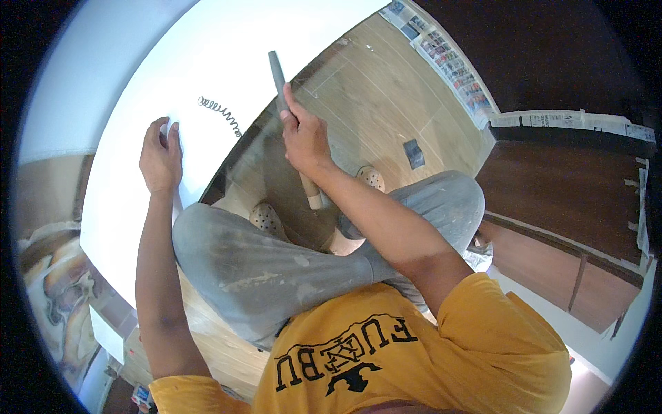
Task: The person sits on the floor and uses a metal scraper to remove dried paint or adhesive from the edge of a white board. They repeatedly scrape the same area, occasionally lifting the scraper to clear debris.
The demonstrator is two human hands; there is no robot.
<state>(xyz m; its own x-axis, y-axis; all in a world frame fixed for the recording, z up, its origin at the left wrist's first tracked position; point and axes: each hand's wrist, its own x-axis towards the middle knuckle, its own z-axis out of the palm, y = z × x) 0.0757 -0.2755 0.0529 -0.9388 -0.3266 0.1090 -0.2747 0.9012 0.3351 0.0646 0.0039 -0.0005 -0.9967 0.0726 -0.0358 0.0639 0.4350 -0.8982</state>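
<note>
My right hand grips a long, narrow stick-like tool. Its grey upper end reaches over the edge of a glossy white panel, and a tan and pale lower end shows below my wrist. My left hand rests on the panel to the left, thumb and fingers apart, with nothing visible between them. A dark looping squiggle marks the panel between my hands. I sit with my legs folded at the panel's near edge.
A small dark grey sheet lies on the wood-look floor. Newspaper strips line the floor's far right edge beside dark brown panels. Perforated clogs are near my legs. A marbled surface stands at left.
</note>
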